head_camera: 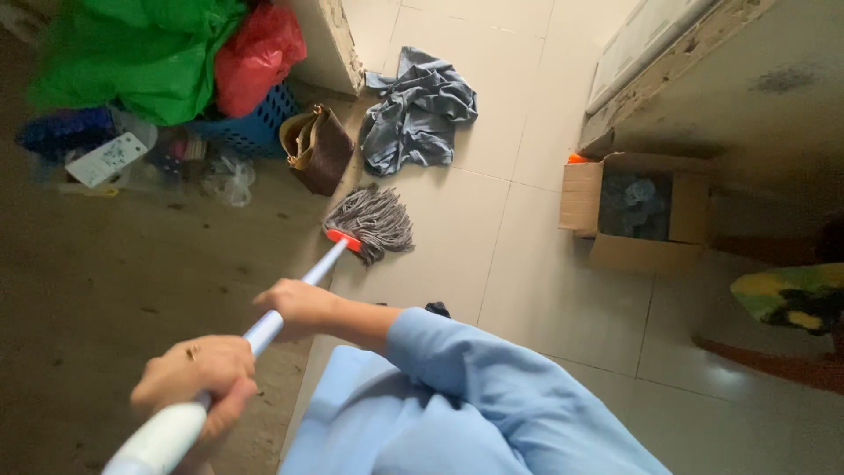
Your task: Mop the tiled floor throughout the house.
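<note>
Both hands are closed around the long pale blue-and-white handle of a grey string mop with a red-orange collar (374, 224). The right hand (297, 303), reaching out of a light blue sleeve (492, 387), grips the shaft further down toward the head, while the left hand (195, 374) is wrapped around it nearer the top end. That spread grip appears to give leverage: the lower hand presses and steers, the upper one pivots the handle. The mop head rests on the floor, its strands fanned out right where the dark, speckled concrete floor (105, 281) meets the pale glossy tiled floor (527, 299), with the handle slanting back toward the person. Just beyond the head a brown handbag (318, 149) stands on the floor, and a crumpled grey-blue cloth (418, 114) lies on the tiles near it. Against the wall to the left, a green plastic bag (132, 53) and a red plastic bag (259, 57) are heaped over a blue plastic basket (255, 127), seemingly pushed aside. An open brown cardboard box (637, 211) holding dark stuff sits on the tiles to the right, well apart from the mop.
</note>
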